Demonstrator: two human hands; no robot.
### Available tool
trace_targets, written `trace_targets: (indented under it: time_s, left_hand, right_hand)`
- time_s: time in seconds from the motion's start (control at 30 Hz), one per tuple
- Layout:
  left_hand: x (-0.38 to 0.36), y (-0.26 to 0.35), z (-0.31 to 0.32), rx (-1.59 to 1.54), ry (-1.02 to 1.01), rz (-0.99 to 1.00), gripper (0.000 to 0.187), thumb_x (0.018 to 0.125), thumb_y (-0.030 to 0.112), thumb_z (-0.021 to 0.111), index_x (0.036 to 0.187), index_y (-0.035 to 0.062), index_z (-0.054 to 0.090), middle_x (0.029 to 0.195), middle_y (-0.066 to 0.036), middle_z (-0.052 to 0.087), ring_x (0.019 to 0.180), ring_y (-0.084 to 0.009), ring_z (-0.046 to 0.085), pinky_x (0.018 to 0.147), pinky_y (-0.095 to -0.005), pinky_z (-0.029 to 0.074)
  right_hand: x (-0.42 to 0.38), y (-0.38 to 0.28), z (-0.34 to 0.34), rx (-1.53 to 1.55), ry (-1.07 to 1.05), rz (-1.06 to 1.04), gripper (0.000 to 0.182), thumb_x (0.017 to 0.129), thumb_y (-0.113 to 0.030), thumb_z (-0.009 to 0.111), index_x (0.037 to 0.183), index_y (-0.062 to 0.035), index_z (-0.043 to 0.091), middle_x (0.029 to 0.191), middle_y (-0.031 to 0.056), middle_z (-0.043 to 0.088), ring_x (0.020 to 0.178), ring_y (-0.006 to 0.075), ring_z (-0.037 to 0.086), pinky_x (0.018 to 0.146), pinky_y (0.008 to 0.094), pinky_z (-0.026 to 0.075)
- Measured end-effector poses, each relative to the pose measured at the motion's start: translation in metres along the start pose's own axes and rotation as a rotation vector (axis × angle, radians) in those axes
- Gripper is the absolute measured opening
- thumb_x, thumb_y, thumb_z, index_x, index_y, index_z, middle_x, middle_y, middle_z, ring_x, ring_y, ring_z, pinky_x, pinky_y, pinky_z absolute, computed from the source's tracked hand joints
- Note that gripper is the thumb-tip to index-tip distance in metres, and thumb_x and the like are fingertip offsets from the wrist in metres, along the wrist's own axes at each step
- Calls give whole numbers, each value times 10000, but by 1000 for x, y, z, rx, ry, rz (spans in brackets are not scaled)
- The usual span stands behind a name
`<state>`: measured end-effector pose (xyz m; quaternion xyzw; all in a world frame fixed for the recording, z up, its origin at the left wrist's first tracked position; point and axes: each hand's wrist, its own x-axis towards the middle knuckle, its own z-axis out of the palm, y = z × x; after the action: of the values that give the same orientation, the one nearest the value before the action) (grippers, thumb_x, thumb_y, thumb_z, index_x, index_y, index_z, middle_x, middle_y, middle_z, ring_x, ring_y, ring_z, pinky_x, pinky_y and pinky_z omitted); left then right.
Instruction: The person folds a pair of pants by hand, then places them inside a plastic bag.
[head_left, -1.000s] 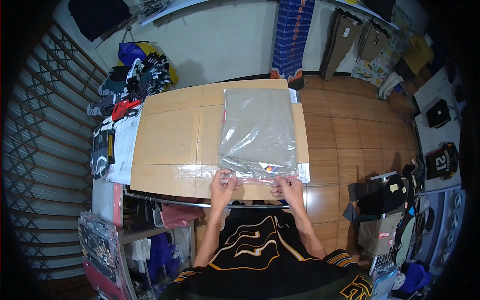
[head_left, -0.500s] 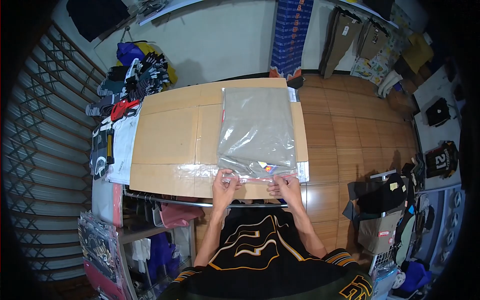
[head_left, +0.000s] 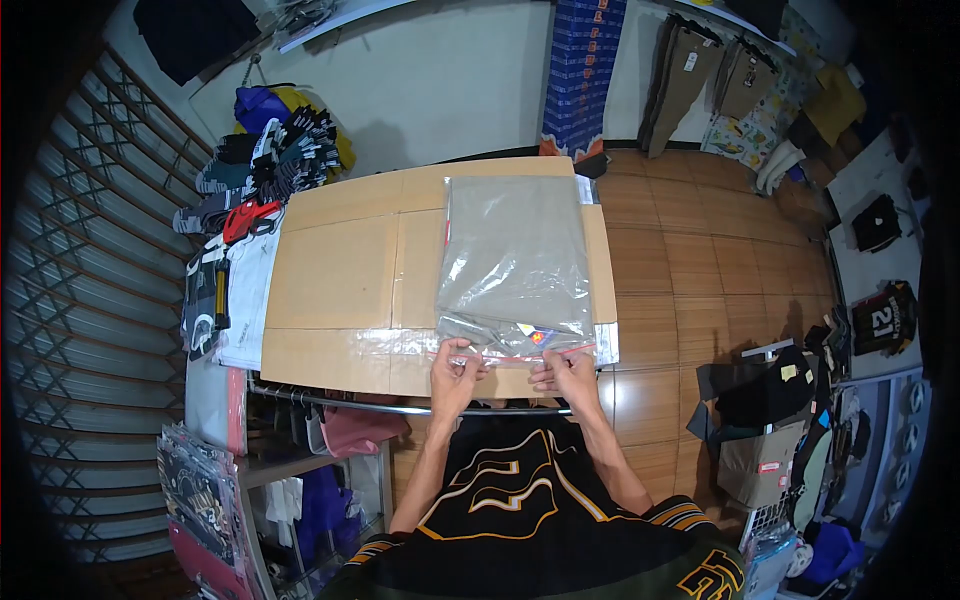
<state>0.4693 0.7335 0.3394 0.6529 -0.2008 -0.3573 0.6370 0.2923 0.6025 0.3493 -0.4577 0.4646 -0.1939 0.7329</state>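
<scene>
A folded grey-beige garment in a clear plastic bag [head_left: 515, 250] lies flat on the cardboard-topped table. A red strip runs along the bag's near edge, and a small coloured sticker [head_left: 538, 336] shows just above it. My left hand [head_left: 457, 375] pinches the left part of this edge between thumb and fingers. Farther right, my right hand [head_left: 566, 375] is closed on the same edge, thumb on top. Both hands rest close to the table's front side, with the rest of the bag stretching away from me.
Cardboard [head_left: 335, 265] covers the table. Along its left side lie folded white clothing [head_left: 247, 300], a red item [head_left: 250, 220] and a pile of socks [head_left: 290, 150]. A metal rail [head_left: 400, 408] runs below the front edge. Clothes [head_left: 765, 390] stand at the right beyond the tiled floor [head_left: 690, 270].
My left hand has shifted slightly right along the bag's near edge, and my right hand has moved slightly left. The bag itself stays in nearly the same place.
</scene>
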Motion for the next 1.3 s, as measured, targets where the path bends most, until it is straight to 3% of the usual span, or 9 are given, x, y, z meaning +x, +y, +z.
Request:
trace_targets:
  time_s: [1.3]
  left_hand:
    - [0, -6, 20, 36, -14, 15, 276, 940, -2, 645, 1159, 20, 478, 883, -117, 684, 732, -143, 681, 658, -257, 578]
  right_hand:
    - [0, -2, 22, -26, -40, 82, 250, 972, -137, 612, 1023, 103, 662, 855, 167, 721, 654, 201, 711, 569, 284, 600]
